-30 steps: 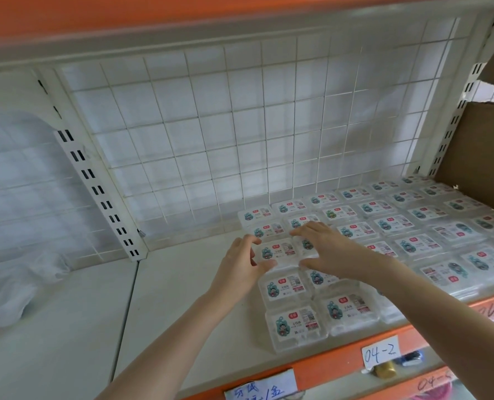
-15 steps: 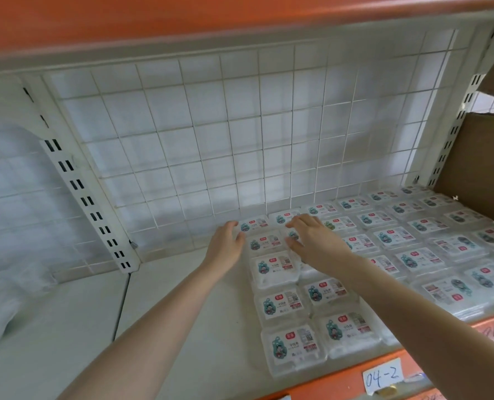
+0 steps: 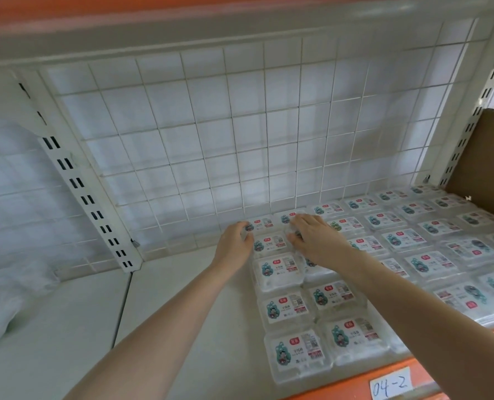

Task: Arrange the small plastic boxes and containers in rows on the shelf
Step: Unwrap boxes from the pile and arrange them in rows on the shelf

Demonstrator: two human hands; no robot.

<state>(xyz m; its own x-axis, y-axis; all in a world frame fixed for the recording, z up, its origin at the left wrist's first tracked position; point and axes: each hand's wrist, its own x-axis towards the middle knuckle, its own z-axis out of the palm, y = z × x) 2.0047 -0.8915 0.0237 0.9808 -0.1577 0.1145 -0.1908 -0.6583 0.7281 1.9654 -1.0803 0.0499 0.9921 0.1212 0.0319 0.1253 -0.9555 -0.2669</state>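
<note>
A: Where are the small plastic boxes (image 3: pixel 280 267)?

B: Flat on the white shelf (image 3: pixel 182 313), labels up, in rows running from the orange front edge (image 3: pixel 355 382) back to the wire grid (image 3: pixel 240 140). They fill the right part; the left part is bare.

A: And the left hand (image 3: pixel 234 243)?

B: At the left end of the back rows, fingers curled against the side of a box (image 3: pixel 261 225) near the grid. Whether it grips or only pushes, I cannot tell.

A: The right hand (image 3: pixel 315 238)?

B: Palm down on the neighbouring boxes, fingers spread fairly straight, pressing on them.

A: Anything else?

B: A cardboard box (image 3: pixel 485 163) at the right, and a paper tag (image 3: pixel 390 383) reading 04-2 on the front edge.
</note>
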